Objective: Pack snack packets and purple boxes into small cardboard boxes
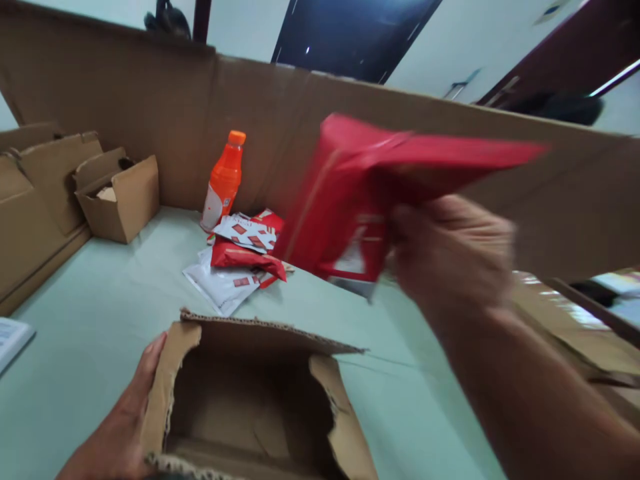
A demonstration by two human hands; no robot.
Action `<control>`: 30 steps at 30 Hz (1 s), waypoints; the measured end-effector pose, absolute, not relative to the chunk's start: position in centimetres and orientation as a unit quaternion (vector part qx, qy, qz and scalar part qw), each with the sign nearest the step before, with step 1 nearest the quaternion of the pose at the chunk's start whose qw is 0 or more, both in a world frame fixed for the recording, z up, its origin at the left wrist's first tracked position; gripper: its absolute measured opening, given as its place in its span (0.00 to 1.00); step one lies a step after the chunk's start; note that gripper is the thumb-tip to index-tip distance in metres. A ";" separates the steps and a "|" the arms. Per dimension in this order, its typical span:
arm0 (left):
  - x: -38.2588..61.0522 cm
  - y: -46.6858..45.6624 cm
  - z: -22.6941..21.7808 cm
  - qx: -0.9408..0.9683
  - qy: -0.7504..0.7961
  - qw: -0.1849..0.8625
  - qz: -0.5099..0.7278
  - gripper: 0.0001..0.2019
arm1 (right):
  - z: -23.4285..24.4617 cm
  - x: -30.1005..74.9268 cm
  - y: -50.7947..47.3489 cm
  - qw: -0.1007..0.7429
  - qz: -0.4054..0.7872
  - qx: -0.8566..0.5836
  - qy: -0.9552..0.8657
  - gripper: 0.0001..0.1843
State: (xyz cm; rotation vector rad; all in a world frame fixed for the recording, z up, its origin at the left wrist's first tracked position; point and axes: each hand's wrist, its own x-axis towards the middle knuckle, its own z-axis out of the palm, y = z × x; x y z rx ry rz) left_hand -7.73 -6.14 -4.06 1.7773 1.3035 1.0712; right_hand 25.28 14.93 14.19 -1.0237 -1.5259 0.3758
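My right hand point(450, 247) is closed around a red packet point(345, 193), held up in the air and slightly smeared by motion. Below and to its left stands a cardboard box point(250, 407) with its top open and torn edges; its inside is dark and I see nothing in it. My left hand point(120, 420) grips the left wall of this box, fingers along the outside. Beyond the box lies a pile of red packets point(245, 259) and white packets point(225, 287). Right behind the pile, an orange bottle point(223, 180) stands upright.
A small open carton point(120, 200) stands at the back left, beside larger cardboard boxes point(45, 200). A tall cardboard wall point(270, 113) closes off the back of the pale green table point(95, 293). A white object point(13, 340) lies at the left edge.
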 end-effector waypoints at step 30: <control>-5.6 -9.9 3.3 0.763 0.459 0.138 0.433 0.52 | 10.1 17.4 2.3 -0.052 0.306 -0.259 -0.915 0.13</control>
